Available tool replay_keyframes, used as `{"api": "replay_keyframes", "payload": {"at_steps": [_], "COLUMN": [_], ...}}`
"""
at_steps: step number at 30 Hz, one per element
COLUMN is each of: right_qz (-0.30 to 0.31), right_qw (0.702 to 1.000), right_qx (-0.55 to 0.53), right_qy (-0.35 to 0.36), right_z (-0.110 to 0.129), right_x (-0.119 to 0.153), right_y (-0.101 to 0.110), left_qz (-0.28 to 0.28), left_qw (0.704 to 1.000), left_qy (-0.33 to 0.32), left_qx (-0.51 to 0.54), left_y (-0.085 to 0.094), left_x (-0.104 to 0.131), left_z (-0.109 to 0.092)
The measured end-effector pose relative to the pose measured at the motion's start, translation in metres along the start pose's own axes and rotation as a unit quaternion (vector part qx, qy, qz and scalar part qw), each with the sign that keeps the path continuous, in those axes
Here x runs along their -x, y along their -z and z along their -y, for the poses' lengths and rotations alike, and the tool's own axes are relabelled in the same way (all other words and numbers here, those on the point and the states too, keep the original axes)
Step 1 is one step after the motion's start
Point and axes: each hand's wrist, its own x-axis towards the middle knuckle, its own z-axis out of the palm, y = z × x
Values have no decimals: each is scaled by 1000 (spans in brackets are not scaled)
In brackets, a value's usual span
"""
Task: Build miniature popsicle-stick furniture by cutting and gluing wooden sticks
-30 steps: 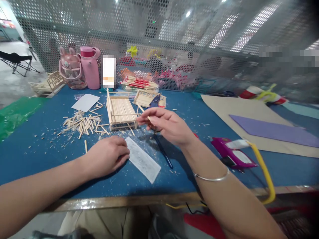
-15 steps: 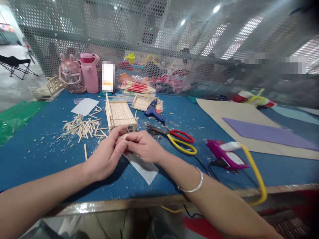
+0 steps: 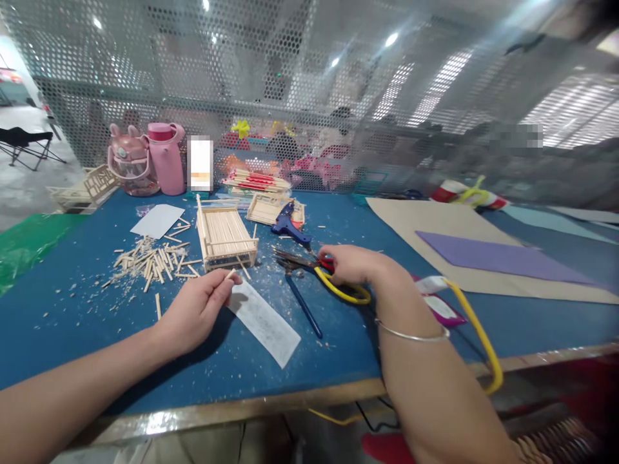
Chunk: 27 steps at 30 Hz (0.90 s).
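My left hand [image 3: 198,309] pinches a short wooden stick [image 3: 231,275] between thumb and fingers, just in front of a small bed-like frame of wooden sticks [image 3: 226,229]. My right hand [image 3: 355,264] is closed around the red handle of the scissors [image 3: 342,290], which still lie on the table; their dark blades point left and the yellow handle loop shows below my fingers. A slim tool with a dark blue handle [image 3: 304,306] lies partly beneath the blades. Between my hands rests a white paper strip [image 3: 265,325]. My right fingertips are partly hidden.
A blue glue gun [image 3: 290,225] lies behind the scissors, near a second stick frame [image 3: 261,209]. Cut stick pieces [image 3: 152,261] are heaped at left. Pink bottles [image 3: 167,161] stand at the back. A purple device [image 3: 442,309] with a yellow strap sits at right, before purple sheet [image 3: 493,258].
My right hand has parted from my left and moved right onto the scissors. The left hand keeps the stick. The blue-handled tool and more of the paper strip now show.
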Motion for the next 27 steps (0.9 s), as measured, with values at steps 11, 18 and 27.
{"api": "replay_keyframes", "payload": {"at_steps": [11,18,27], "right_qz": [-53,-176,-275], "right_qw": [998,939,812], "right_qx": [-15,-215,-330], "right_qy": [16,203,394], "right_z": [2,14,104], "right_x": [10,31,24], "right_y": [7,13,-34], "left_qz": [-38,-70,-113], "left_qw": [998,991,975], "left_qy": [25,22,-23], "left_qx": [42,114,191], "left_y": [4,1,1], "left_x": [-1,1,3], "left_z": [-4,-1,1]}}
